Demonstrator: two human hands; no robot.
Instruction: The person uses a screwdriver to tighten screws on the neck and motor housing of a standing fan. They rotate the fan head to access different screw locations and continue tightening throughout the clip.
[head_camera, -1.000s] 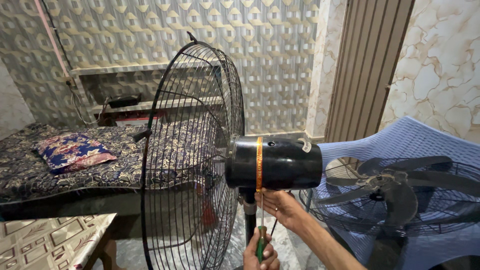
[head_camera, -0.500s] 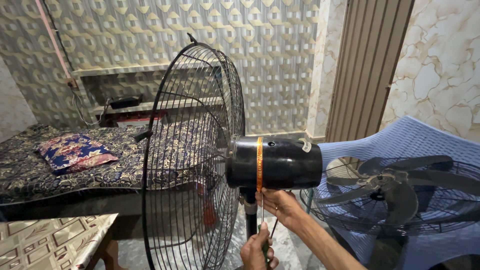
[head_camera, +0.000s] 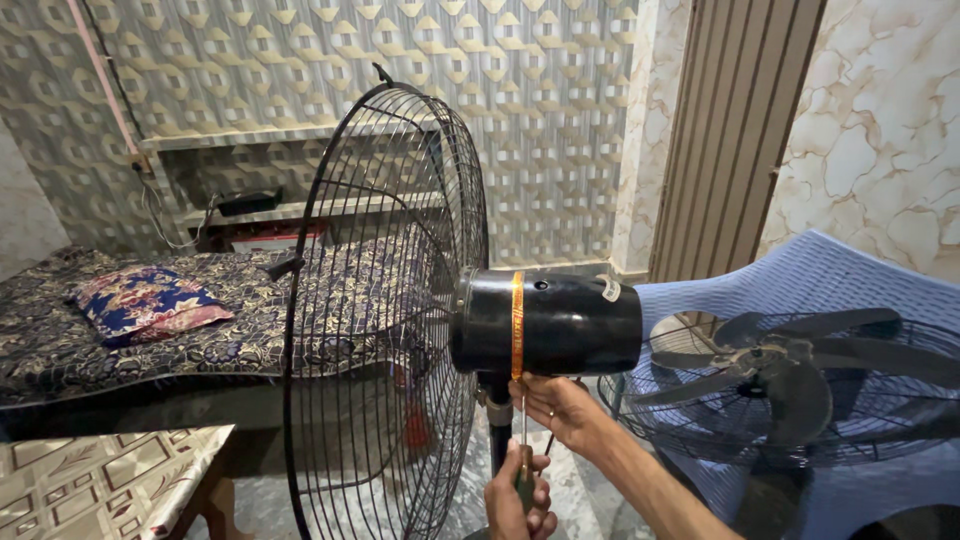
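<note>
Glossy black fan motor (head_camera: 548, 323), orange-banded, above left hand (head_camera: 520, 497) grasping screwdriver (head_camera: 523, 440); right hand (head_camera: 556, 407) grip unclear.

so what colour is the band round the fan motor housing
Orange, around the glossy black cylindrical motor housing; clearest in the head view.

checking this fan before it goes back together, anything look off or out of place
Yes: the fan is in pieces. The stand holds only the motor and rear guard, with no blades. The blades lie in the other guard on a blue chair to the right.
</note>
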